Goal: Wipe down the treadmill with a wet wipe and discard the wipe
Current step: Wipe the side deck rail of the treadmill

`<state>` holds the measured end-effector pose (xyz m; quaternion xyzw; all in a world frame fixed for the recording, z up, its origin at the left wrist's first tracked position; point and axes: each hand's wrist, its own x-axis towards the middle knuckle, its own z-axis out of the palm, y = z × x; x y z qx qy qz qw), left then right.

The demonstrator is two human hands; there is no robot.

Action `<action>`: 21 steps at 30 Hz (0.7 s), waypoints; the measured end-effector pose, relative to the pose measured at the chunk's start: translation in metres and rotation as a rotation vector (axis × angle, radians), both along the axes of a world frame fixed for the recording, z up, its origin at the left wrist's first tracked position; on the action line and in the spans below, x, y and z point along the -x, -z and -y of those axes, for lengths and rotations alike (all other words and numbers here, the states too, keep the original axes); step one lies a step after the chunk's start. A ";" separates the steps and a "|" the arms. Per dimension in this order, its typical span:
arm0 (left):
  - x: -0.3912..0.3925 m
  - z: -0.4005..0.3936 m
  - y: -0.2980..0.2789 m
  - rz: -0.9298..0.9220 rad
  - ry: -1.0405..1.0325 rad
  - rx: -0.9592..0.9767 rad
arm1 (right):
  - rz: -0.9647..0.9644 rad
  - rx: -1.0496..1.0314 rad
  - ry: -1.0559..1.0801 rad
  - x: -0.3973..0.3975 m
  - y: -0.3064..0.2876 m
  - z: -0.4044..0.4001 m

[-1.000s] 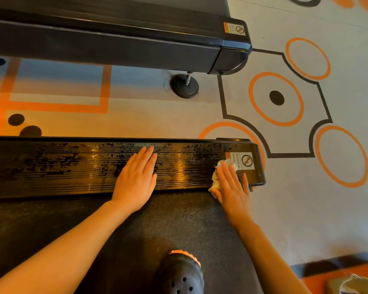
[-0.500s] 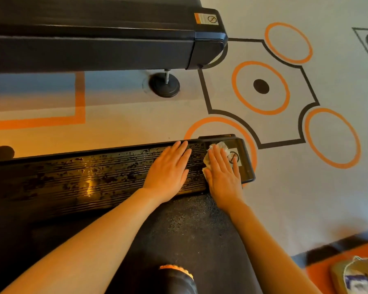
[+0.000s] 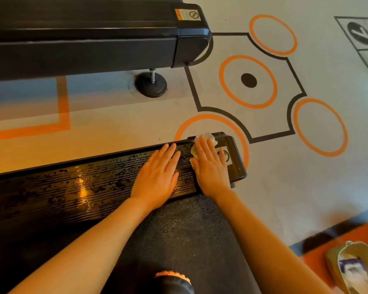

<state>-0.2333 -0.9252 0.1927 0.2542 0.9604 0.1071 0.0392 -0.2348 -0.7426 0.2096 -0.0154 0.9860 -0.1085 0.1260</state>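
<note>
The treadmill's black ribbed side rail [image 3: 72, 187] runs across the lower left, streaked with wet patches. Its end cap [image 3: 235, 160] carries a warning sticker. My right hand [image 3: 209, 164] lies flat on the rail's end, pressing a crumpled white wet wipe [image 3: 207, 137] that sticks out past the fingertips. My left hand [image 3: 157, 177] rests flat on the rail just left of it, fingers together, holding nothing. The dark textured belt [image 3: 185, 236] lies under my forearms.
A second black treadmill [image 3: 94, 39] stands across the top, with a round levelling foot [image 3: 151, 84] on the patterned floor. A pack, probably of wipes [image 3: 351, 270], lies at the bottom right. A dark shoe with an orange trim [image 3: 174, 282] sits on the belt.
My right hand has slid the wipe up over the end cap toward its far edge. My left hand has moved right along the rail, close to the right hand.
</note>
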 end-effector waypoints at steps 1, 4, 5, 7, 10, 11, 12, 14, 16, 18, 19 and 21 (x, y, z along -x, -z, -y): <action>0.000 0.000 0.000 0.000 0.001 -0.003 | 0.009 -0.004 0.004 0.006 -0.001 0.002; 0.000 0.001 0.000 0.000 0.002 -0.014 | -0.032 -0.016 0.032 -0.005 0.004 0.006; 0.000 0.001 0.000 0.002 0.003 -0.013 | -0.060 -0.029 0.049 -0.016 0.008 0.007; 0.000 0.001 0.001 0.009 0.001 -0.002 | -0.079 -0.055 0.089 -0.044 0.014 0.009; 0.000 0.000 0.002 0.006 -0.007 0.015 | -0.063 -0.069 0.102 -0.066 0.017 0.009; 0.000 0.000 0.002 0.008 -0.006 0.019 | -0.065 -0.064 0.094 -0.064 0.016 0.008; 0.000 0.000 0.001 0.009 -0.005 0.023 | -0.072 -0.063 0.085 -0.058 0.015 0.006; 0.000 0.000 0.001 0.005 -0.004 0.025 | -0.063 -0.048 0.091 -0.036 0.011 0.000; 0.000 0.000 0.000 0.006 -0.003 0.023 | -0.019 -0.031 0.128 -0.009 0.007 -0.007; 0.001 0.000 0.000 0.012 0.002 0.023 | -0.003 -0.031 0.154 0.009 0.003 -0.010; 0.000 0.000 -0.001 0.012 0.004 0.024 | -0.005 -0.025 0.161 0.012 0.003 -0.010; 0.000 0.001 -0.001 0.014 0.002 0.026 | -0.022 -0.011 0.186 0.003 0.005 -0.007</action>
